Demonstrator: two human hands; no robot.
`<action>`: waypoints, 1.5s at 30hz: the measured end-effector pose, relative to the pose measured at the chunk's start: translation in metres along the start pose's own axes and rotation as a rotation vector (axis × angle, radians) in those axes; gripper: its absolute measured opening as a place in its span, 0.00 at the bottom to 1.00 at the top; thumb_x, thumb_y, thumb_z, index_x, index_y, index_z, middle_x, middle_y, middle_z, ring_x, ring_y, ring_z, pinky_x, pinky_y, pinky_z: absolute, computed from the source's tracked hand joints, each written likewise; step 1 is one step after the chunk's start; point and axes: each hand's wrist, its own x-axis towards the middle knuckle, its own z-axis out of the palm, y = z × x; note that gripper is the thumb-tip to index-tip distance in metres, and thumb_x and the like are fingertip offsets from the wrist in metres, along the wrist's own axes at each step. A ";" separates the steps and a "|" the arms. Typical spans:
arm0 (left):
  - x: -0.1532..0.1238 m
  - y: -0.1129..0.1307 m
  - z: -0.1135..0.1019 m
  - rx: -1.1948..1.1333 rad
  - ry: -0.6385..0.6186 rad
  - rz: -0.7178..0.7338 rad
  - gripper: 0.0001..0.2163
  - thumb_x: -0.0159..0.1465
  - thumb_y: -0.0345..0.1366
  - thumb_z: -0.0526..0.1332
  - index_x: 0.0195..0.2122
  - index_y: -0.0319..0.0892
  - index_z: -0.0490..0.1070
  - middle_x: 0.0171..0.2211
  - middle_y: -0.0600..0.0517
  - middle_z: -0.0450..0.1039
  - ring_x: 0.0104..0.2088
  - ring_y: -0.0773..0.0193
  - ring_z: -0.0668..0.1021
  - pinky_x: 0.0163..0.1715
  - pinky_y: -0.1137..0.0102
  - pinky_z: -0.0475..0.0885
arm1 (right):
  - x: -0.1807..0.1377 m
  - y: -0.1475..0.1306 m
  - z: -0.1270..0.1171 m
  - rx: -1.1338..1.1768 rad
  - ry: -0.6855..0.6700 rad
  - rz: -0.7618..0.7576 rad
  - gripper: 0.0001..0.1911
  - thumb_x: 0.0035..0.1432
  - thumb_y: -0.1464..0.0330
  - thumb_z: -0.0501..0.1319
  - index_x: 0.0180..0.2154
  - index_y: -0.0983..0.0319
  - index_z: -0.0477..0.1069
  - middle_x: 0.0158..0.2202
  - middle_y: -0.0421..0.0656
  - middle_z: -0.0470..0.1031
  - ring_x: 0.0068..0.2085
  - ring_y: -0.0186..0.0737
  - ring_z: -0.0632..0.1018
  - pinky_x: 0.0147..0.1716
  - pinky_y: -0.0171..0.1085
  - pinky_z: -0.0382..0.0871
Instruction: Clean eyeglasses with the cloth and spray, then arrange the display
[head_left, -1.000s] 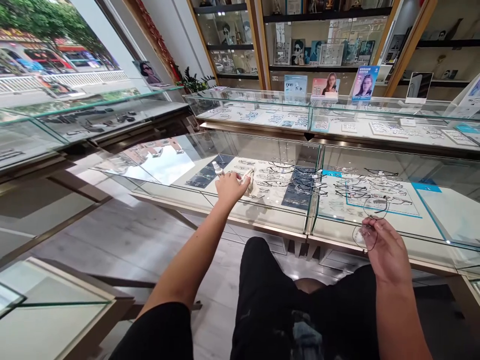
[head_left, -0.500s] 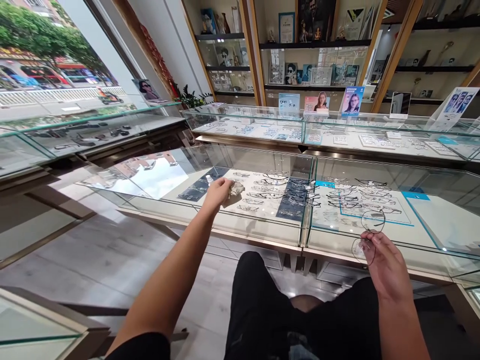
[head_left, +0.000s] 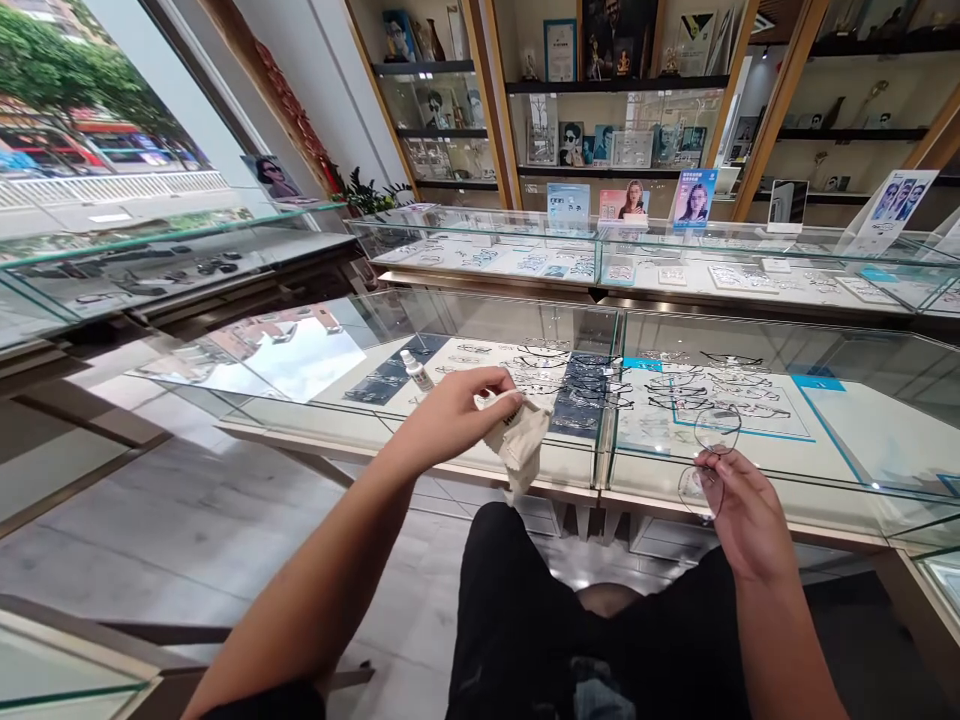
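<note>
A beige cleaning cloth (head_left: 523,440) hangs crumpled from my left hand (head_left: 469,415), its fingers pinched on the upper edge. The cloth is held above the near edge of the glass display case (head_left: 360,415). Behind that hand a small white bottle (head_left: 415,372) stands upright on the glass. At the right, my right hand (head_left: 746,510) grips a pair of thin-rimmed round eyeglasses (head_left: 718,430) near the bridge. One lens points up and the other hangs below the fingers. Cloth and eyeglasses are well apart.
Rows of spectacle frames (head_left: 682,392) lie inside the case under the glass. A second glass case (head_left: 487,225) with small poster stands (head_left: 694,198) runs behind it. Another case (head_left: 187,265) stands at the left by the window. My knees (head_left: 506,570) are below the near edge.
My left hand has lifted the cloth off the glass and brought it nearer and to the right, uncovering the bottle. My right hand still holds the eyeglasses. The view has shifted slightly.
</note>
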 end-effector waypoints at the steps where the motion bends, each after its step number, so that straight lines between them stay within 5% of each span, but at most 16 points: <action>1: -0.001 0.005 0.006 -0.046 -0.037 -0.002 0.16 0.62 0.52 0.63 0.26 0.46 0.72 0.26 0.52 0.72 0.29 0.59 0.72 0.28 0.68 0.66 | -0.001 0.000 0.003 0.004 -0.011 0.006 0.19 0.41 0.54 0.82 0.30 0.56 0.81 0.35 0.43 0.81 0.43 0.42 0.80 0.43 0.39 0.75; 6: -0.003 0.021 0.036 -0.397 -0.221 -0.101 0.19 0.62 0.56 0.66 0.27 0.46 0.69 0.23 0.55 0.65 0.23 0.64 0.66 0.24 0.69 0.62 | -0.005 0.006 0.028 0.022 -0.120 0.023 0.16 0.46 0.56 0.80 0.30 0.56 0.80 0.35 0.43 0.81 0.41 0.43 0.79 0.46 0.43 0.74; 11: -0.006 0.025 0.070 -0.661 -0.319 -0.176 0.20 0.60 0.58 0.68 0.31 0.45 0.72 0.27 0.53 0.71 0.26 0.64 0.71 0.26 0.69 0.65 | -0.005 0.011 0.051 0.047 -0.188 0.027 0.15 0.47 0.56 0.78 0.31 0.56 0.79 0.34 0.42 0.81 0.42 0.44 0.79 0.50 0.43 0.72; 19: -0.021 0.027 0.118 -0.897 -0.381 -0.262 0.20 0.60 0.59 0.70 0.34 0.46 0.72 0.32 0.52 0.75 0.32 0.62 0.76 0.30 0.70 0.70 | 0.002 0.018 0.056 -0.016 -0.130 -0.037 0.14 0.49 0.57 0.77 0.29 0.56 0.77 0.34 0.41 0.81 0.41 0.42 0.78 0.47 0.41 0.71; 23: -0.024 0.031 0.130 -0.894 -0.361 -0.159 0.21 0.61 0.60 0.69 0.33 0.46 0.74 0.44 0.48 0.79 0.43 0.56 0.79 0.44 0.65 0.76 | 0.004 0.024 0.055 -0.067 -0.122 -0.077 0.15 0.51 0.55 0.76 0.30 0.56 0.76 0.34 0.40 0.80 0.40 0.41 0.77 0.46 0.40 0.70; 28: -0.029 0.029 0.147 -0.752 -0.208 0.040 0.21 0.65 0.60 0.65 0.30 0.46 0.77 0.48 0.44 0.75 0.55 0.49 0.76 0.60 0.59 0.70 | 0.004 0.028 0.057 -0.047 -0.131 -0.083 0.15 0.51 0.55 0.76 0.29 0.56 0.76 0.33 0.40 0.80 0.41 0.42 0.78 0.47 0.40 0.71; 32: -0.037 0.022 0.170 -0.732 -0.056 0.075 0.23 0.68 0.61 0.61 0.30 0.46 0.77 0.43 0.44 0.73 0.50 0.51 0.76 0.55 0.58 0.71 | 0.003 0.031 0.059 0.008 -0.143 -0.039 0.17 0.47 0.53 0.79 0.28 0.55 0.77 0.33 0.40 0.80 0.47 0.45 0.80 0.54 0.42 0.71; 37: -0.046 0.015 0.198 -0.974 0.078 -0.043 0.22 0.57 0.55 0.76 0.35 0.47 0.66 0.39 0.50 0.72 0.43 0.58 0.77 0.46 0.65 0.73 | -0.001 0.038 0.060 0.099 -0.171 0.050 0.19 0.43 0.53 0.81 0.28 0.56 0.78 0.33 0.39 0.81 0.45 0.44 0.81 0.50 0.40 0.73; 40: -0.050 0.013 0.204 -1.163 0.004 -0.201 0.29 0.51 0.52 0.80 0.39 0.49 0.62 0.41 0.53 0.75 0.39 0.63 0.78 0.42 0.68 0.74 | -0.004 0.042 0.059 0.139 -0.189 0.070 0.18 0.45 0.54 0.81 0.28 0.56 0.78 0.32 0.38 0.79 0.39 0.40 0.80 0.46 0.37 0.73; 45: -0.055 0.012 0.198 -1.084 -0.208 -0.365 0.30 0.51 0.59 0.78 0.45 0.44 0.75 0.40 0.49 0.80 0.37 0.61 0.79 0.39 0.68 0.73 | -0.008 0.043 0.058 0.129 -0.220 0.014 0.17 0.49 0.55 0.79 0.29 0.57 0.78 0.34 0.38 0.76 0.38 0.38 0.79 0.46 0.36 0.73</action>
